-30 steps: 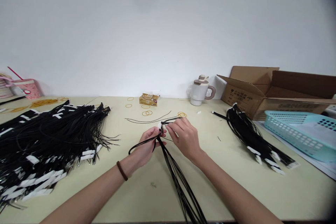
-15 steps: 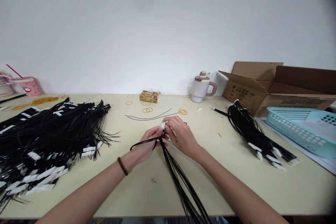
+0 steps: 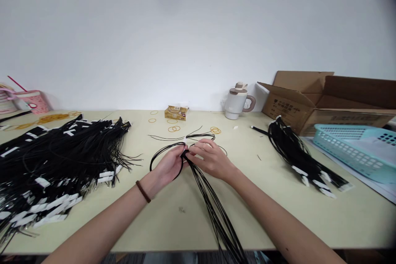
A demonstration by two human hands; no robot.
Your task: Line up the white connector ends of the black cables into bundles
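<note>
A bundle of thin black cables point(image 3: 213, 204) runs from my hands down over the table's front edge. My left hand point(image 3: 171, 161) pinches the bundle near its upper part, where a small white piece point(image 3: 185, 140) sticks up. Fingers of my right hand point(image 3: 210, 157) close on the same cables from the right, just below that white piece. Cable loops bulge out left of my left hand and beyond my right fingers. What lies between the fingertips is partly hidden.
At left spreads a large heap of black cables point(image 3: 62, 152) with white tags. A smaller cable bunch point(image 3: 293, 152) lies at right, beside a cardboard box point(image 3: 291, 109) and a turquoise basket point(image 3: 346, 150). Toward the wall stand a tumbler point(image 3: 235, 103), a small yellow box point(image 3: 176, 113) and rubber bands point(image 3: 215, 130).
Both hands have shifted slightly left with the bundle. The white piece now stands clear above the fingers, and cable loops spread wider to the left and right.
</note>
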